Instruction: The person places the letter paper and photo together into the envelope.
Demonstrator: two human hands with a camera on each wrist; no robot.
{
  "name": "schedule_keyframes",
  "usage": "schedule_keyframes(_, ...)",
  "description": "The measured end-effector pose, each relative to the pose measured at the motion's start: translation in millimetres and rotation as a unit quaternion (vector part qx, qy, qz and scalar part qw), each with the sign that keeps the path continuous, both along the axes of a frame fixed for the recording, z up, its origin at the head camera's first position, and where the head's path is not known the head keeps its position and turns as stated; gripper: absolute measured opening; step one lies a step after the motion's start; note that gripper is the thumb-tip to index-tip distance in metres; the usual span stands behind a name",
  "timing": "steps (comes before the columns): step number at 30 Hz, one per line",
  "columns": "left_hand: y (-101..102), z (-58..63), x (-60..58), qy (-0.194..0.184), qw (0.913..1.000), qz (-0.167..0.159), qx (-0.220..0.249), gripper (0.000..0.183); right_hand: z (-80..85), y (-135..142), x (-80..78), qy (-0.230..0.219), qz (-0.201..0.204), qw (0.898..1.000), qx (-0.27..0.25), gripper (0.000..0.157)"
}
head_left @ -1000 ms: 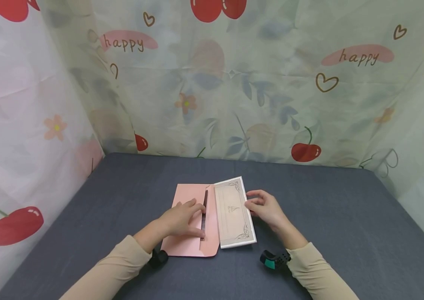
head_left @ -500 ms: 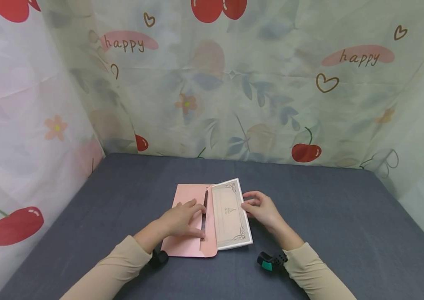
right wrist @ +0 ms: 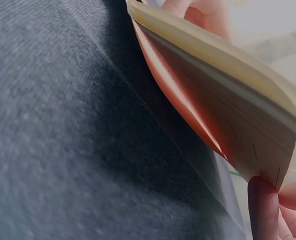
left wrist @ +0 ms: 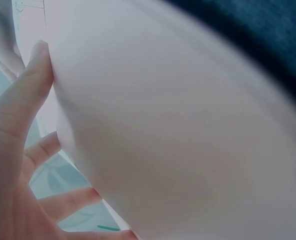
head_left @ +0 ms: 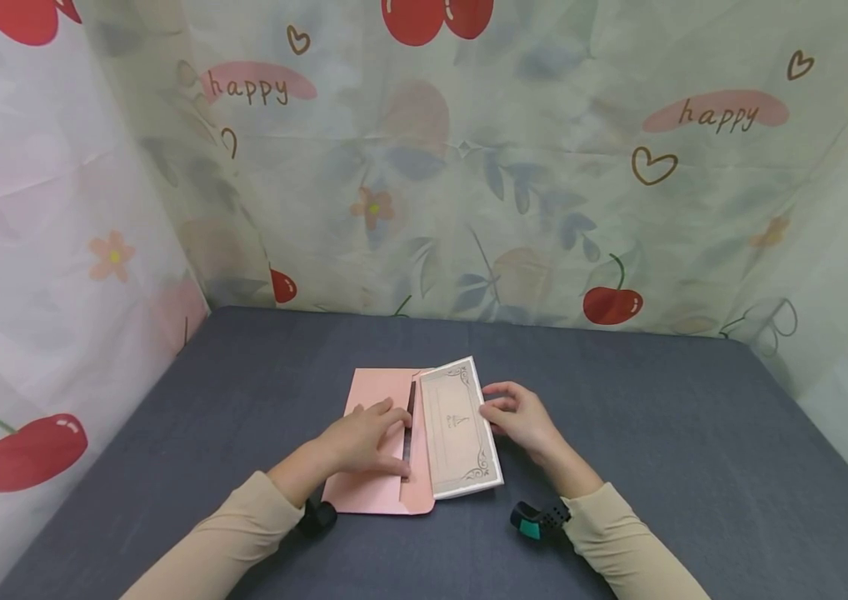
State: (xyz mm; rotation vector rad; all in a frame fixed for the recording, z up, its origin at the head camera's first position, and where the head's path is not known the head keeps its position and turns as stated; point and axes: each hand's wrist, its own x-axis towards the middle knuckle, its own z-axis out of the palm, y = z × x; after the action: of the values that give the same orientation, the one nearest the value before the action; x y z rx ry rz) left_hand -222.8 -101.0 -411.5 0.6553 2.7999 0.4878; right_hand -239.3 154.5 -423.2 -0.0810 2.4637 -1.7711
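Note:
A pink envelope lies on the table with its flap spread to the right and a dark slit showing at its mouth. My left hand holds the mouth's edge, thumb and fingertips spread along it; the left wrist view shows the envelope panel bowed. Tilted over the flap is a thick cream card with a scrolled border and white edges. My right hand pinches its right edge between thumb and fingers. From the right wrist, the card's layered underside shows above the pink flap.
A dark grey cloth covers the table. Printed curtains with cherries and flowers enclose it at the back and sides. Black wrist devices sit at both cuffs, the right wrist device close over the cloth.
My right hand has moved a little left, carrying the card with it, so the card covers more of the flap. The left hand and the envelope have stayed in place.

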Motion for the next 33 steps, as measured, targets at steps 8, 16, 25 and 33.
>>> schedule_keyframes(8,0,0.5,0.4,0.000,1.0000,-0.005,-0.004,0.059,-3.5,-7,-0.4,-0.020,0.000,1.000,-0.005,0.034)
schedule_keyframes(16,0,-0.5,0.4,0.006,1.0000,-0.008,0.000,0.058,-4.5,-14,0.6,-0.030,-0.012,0.999,-0.003,0.035)
schedule_keyframes(25,0,0.2,0.7,0.008,0.9999,-0.011,0.000,0.059,-9.2,-21,0.7,-0.019,-0.022,1.000,-0.003,0.032)
schedule_keyframes(33,-1,0.1,0.8,0.008,0.9999,-0.011,0.003,0.059,-12.2,-26,2.4,-0.017,-0.024,0.999,-0.011,0.032)
